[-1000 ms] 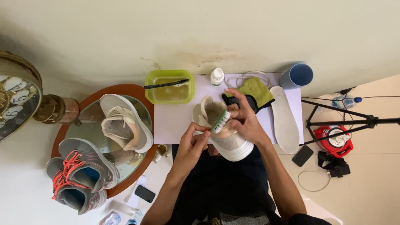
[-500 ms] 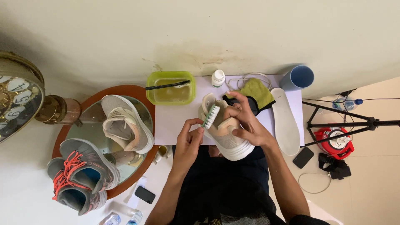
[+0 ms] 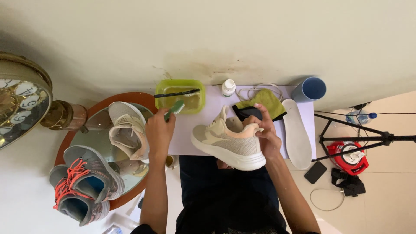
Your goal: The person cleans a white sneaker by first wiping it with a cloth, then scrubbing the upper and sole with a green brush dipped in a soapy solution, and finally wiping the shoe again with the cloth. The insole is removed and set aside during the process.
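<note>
My right hand (image 3: 262,132) grips a beige sneaker (image 3: 227,143) by its heel and collar, holding it on its side over my lap. A green-handled brush (image 3: 174,108) is in my left hand (image 3: 159,130), its bristle end pointing toward the green tub (image 3: 178,96) of cloudy water. A black brush (image 3: 175,92) lies across that tub's rim. A second beige sneaker (image 3: 125,128) rests on the round mirrored table (image 3: 93,123), just left of my left hand.
A white sheet (image 3: 203,112) carries a small white bottle (image 3: 228,87), a green cloth (image 3: 265,102), white laces, a blue cup (image 3: 310,89) and a white insole (image 3: 297,132). Grey shoes with orange laces (image 3: 82,184) sit lower left. A tripod (image 3: 364,136), a phone and a clock (image 3: 19,99) stand around.
My left hand has carried the brush away from the sneaker, left and up toward the green tub. The right hand has turned the sneaker onto its side.
</note>
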